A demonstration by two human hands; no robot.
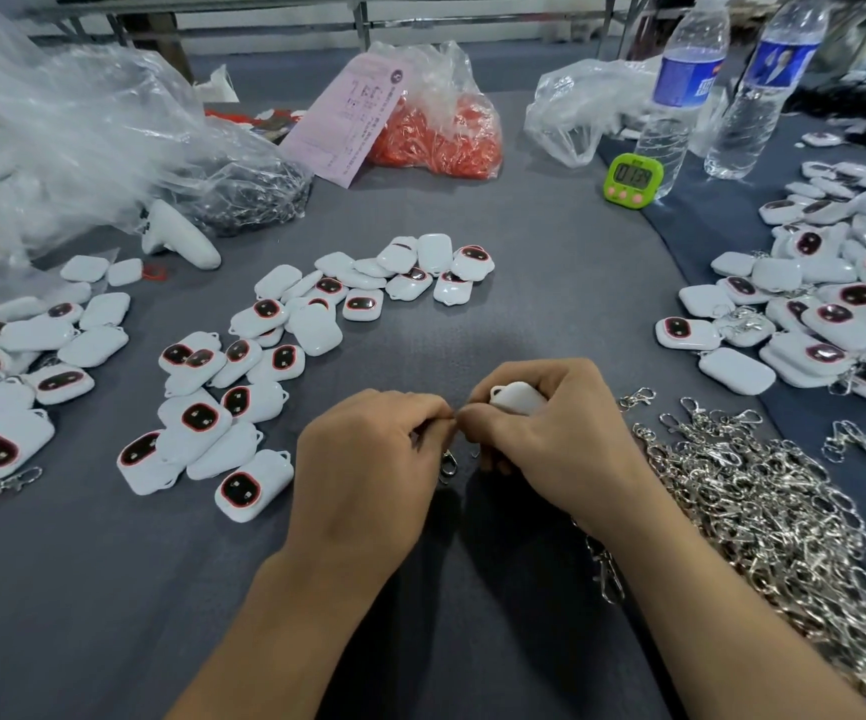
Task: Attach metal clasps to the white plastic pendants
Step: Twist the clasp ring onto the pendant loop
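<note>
My right hand (555,433) grips a white plastic pendant (516,397), its loop pointing left. My left hand (368,454) pinches a metal clasp (448,465) that hangs between the two hands; the fingertips of both hands meet at the pendant's loop. A big heap of silver clasps (763,517) lies to the right of my right forearm. Loose white pendants (244,366) with dark red-rimmed faces are scattered left and ahead. Another pile of pendants (825,309), several with clasps on them, lies at the far right.
A grey cloth (524,314) covers the table. At the back stand two water bottles (680,96), a green timer (633,178), a bag of orange parts (436,132) with a pink slip (348,122), and clear plastic bags (67,127). A white controller (176,236) lies at the left.
</note>
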